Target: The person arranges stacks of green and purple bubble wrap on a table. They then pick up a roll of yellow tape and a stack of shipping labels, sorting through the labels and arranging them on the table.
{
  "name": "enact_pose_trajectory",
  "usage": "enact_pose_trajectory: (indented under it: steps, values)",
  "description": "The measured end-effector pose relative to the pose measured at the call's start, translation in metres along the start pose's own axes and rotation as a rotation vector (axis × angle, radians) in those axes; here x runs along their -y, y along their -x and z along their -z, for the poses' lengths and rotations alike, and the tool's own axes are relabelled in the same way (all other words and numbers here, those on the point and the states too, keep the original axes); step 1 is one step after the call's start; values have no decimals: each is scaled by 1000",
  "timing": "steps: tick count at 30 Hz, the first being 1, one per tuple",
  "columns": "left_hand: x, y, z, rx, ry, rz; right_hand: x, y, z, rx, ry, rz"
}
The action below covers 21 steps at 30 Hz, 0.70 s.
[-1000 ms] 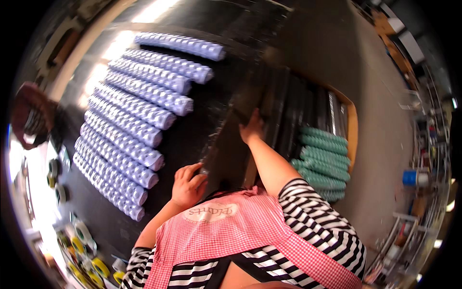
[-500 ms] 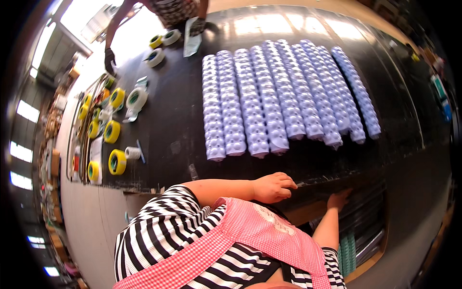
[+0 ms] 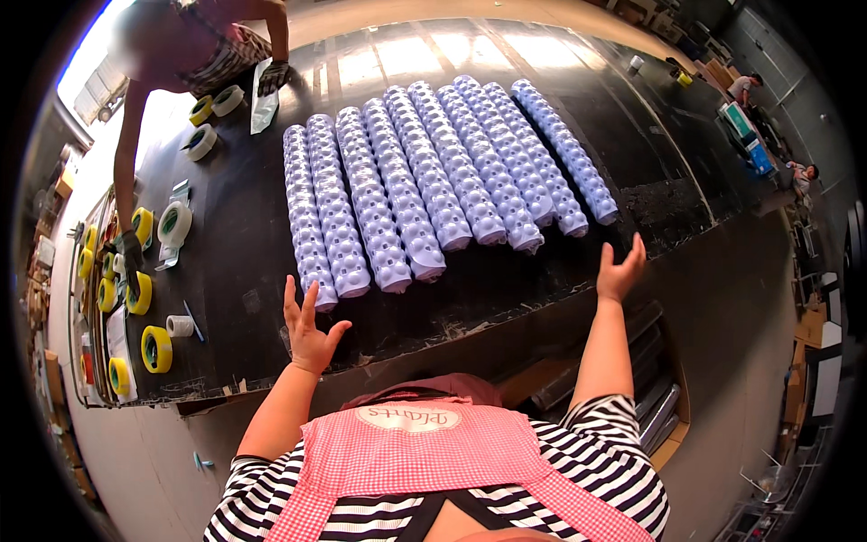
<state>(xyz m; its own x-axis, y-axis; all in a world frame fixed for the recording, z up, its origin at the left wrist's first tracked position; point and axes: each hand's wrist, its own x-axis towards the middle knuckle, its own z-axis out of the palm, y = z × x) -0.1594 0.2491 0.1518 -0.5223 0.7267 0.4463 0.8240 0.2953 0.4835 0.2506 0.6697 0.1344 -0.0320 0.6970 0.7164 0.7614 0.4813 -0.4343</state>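
Several long lavender rolls [image 3: 420, 194] with round bumps, wrapped in clear film, lie side by side on the black table [image 3: 244, 298]. My left hand [image 3: 312, 334] is open at the near end of the leftmost roll, fingers spread; I cannot tell whether it touches the roll. Just off the near end of the rightmost roll, which lies slightly apart from the others, my right hand [image 3: 620, 271] is raised and open. Neither hand holds anything.
Across the table, a co-worker in dark gloves has one hand [image 3: 273, 79] by a pale flat package [image 3: 263, 110] and the other among yellow tape rolls [image 3: 156, 350]. A white tape roll [image 3: 174, 224] stands nearby. An open carton [image 3: 673, 440] of dark wrapped rolls sits below the right side.
My right hand has come up from the carton below the table edge. My left hand has moved left and spread its fingers. The co-worker's reaching hand has gone down among the tapes.
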Motion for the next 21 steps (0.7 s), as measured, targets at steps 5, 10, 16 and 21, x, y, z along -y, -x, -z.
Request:
enact_pose_trajectory:
  steps: [5,10,16,21]
  values:
    - [7,-12,-25,-100,85,46,-14,-49,-103,65,83,8]
    - [15,-6,-27,-143,71,81,-17,-47,-150,-286,50,-134]
    - [17,1,-30,-167,196,167,6,-54,-169,-331,234,-353]
    - [19,2,-32,-137,180,167,28,-36,-145,-281,61,-432]
